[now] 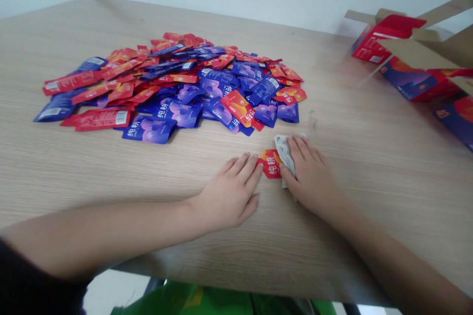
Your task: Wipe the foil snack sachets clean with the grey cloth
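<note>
Well, left hand (pixel 228 193) flat (seemingly).

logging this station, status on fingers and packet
Left fingers at one end of red packet; right fingers on grey cloth over other end. Packet pile beyond, not in the way.

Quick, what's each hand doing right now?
Left hand: open, fingertips at the end of a red packet.
Right hand: holding a pale cloth against that packet.
</note>
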Action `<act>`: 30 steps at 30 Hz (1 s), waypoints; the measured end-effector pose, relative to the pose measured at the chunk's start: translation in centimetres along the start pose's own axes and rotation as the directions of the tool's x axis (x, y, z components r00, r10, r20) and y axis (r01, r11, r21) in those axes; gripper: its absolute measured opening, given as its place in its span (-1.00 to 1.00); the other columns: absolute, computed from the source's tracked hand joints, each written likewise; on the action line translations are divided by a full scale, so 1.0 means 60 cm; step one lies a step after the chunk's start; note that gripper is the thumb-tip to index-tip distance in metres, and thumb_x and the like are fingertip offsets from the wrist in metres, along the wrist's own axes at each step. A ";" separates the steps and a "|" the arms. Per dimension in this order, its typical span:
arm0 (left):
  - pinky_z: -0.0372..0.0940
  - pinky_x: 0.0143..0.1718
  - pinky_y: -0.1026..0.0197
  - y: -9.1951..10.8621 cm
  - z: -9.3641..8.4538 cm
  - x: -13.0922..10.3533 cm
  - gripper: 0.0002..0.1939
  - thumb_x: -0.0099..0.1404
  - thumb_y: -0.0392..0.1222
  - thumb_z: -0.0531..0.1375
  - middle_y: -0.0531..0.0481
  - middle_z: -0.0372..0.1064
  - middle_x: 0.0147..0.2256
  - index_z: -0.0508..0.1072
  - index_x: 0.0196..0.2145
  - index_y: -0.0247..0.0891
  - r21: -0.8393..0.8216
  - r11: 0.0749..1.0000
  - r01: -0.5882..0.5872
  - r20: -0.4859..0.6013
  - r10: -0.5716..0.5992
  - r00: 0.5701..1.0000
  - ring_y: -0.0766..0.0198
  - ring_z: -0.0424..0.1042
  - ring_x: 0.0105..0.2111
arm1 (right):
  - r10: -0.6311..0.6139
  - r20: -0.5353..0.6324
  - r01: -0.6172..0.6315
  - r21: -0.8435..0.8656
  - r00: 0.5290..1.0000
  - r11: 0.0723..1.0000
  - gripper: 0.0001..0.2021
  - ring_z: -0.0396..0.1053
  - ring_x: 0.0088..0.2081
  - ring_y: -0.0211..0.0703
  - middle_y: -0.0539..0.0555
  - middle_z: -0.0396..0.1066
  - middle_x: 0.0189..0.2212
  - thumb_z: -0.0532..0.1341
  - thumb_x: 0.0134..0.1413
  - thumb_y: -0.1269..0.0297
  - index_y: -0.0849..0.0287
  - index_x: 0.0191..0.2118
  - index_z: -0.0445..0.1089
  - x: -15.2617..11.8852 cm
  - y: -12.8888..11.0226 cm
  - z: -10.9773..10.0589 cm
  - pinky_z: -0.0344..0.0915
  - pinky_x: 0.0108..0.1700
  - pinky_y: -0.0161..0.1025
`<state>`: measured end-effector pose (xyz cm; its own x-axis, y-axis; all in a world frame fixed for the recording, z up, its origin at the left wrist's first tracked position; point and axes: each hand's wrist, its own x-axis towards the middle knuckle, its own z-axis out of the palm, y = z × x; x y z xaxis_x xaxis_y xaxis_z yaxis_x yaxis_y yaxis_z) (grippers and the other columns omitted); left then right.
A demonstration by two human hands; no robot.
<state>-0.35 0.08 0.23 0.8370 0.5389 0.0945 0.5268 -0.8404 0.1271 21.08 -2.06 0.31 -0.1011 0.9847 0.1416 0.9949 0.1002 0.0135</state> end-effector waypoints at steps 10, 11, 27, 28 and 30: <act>0.04 0.26 -0.11 -0.002 0.001 -0.001 -0.38 0.39 -0.06 -0.01 -0.40 0.04 0.29 0.15 0.27 -0.53 -0.006 1.000 -0.001 0.005 0.001 1.000 -0.19 0.03 0.30 | -0.117 0.000 0.117 0.057 0.993 0.991 -0.37 -0.07 0.35 0.11 0.27 0.03 0.34 0.00 0.22 0.15 0.41 0.32 0.05 -0.001 -0.006 0.003 -0.01 0.29 0.09; 0.04 0.26 -0.12 -0.002 0.000 -0.002 -0.38 0.39 -0.06 -0.01 -0.40 0.04 0.29 0.15 0.28 -0.52 -0.004 1.000 -0.002 0.007 0.002 1.000 -0.19 0.03 0.30 | -0.083 -0.006 0.084 0.050 0.997 0.995 -0.37 -0.06 0.35 0.13 0.29 0.04 0.33 -0.01 0.23 0.14 0.43 0.32 0.05 0.000 -0.003 0.005 0.01 0.28 0.11; 0.06 0.25 -0.13 0.000 0.008 -0.002 -0.37 0.38 -0.06 0.00 -0.43 0.01 0.30 0.17 0.27 -0.55 0.027 0.999 0.018 0.014 -0.018 1.000 -0.20 0.03 0.30 | -0.023 -0.078 0.024 0.007 0.997 1.000 -0.38 -0.05 0.33 0.24 0.40 0.08 0.30 -0.02 0.24 0.13 0.51 0.28 0.10 0.000 -0.032 0.011 -0.03 0.26 0.21; 0.06 0.25 -0.13 -0.001 0.008 -0.002 -0.38 0.38 -0.07 0.00 -0.43 0.03 0.29 0.19 0.26 -0.56 0.029 0.999 0.017 0.012 -0.017 1.000 -0.20 0.03 0.30 | -0.081 -0.068 0.082 0.020 0.994 0.996 -0.39 -0.07 0.34 0.21 0.35 0.06 0.32 -0.02 0.24 0.14 0.46 0.29 0.09 0.000 -0.040 0.010 -0.05 0.28 0.19; 0.06 0.25 -0.12 -0.001 0.006 -0.002 -0.40 0.38 -0.07 0.00 -0.42 0.08 0.27 0.21 0.24 -0.57 0.030 0.999 0.015 0.007 -0.015 1.000 -0.18 0.05 0.30 | -0.163 -0.047 0.165 0.043 0.985 0.985 -0.39 -0.08 0.35 0.15 0.29 0.03 0.34 -0.01 0.23 0.15 0.39 0.31 0.07 -0.001 -0.047 0.007 -0.07 0.30 0.15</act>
<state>-0.40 0.06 -0.16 0.8300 0.5510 0.0859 0.5433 -0.8337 0.0984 18.27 -2.36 -0.14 -0.2620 0.9474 0.1837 0.9635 0.2675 -0.0055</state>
